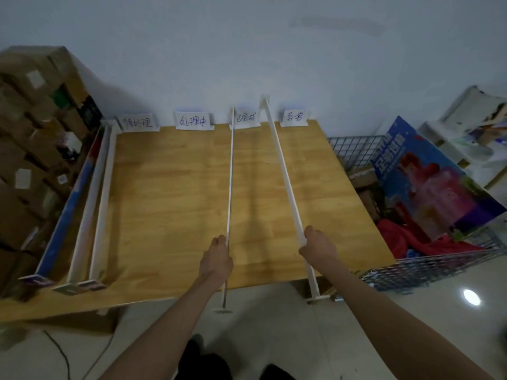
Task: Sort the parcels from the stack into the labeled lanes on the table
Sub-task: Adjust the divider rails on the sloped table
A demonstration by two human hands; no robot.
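My left hand (pixel 216 259) grips a thin white divider strip (pixel 231 171) that runs from the table's front edge to the wall. My right hand (pixel 318 246) grips a second white divider strip (pixel 282 171), which slants from the front edge toward the back. Both strips lie across the wooden table (pixel 170 201). Several handwritten paper lane labels (pixel 193 121) stand along the back edge by the wall. A stack of brown cardboard parcels (pixel 33 127) stands at the left of the table. No parcel lies on the table.
Three more white and blue strips (pixel 103 193) lie along the table's left edge. At the right stands a wire basket (pixel 428 266) with red cloth and a blue printed board (pixel 428 182). Pale tiled floor lies below the front edge.
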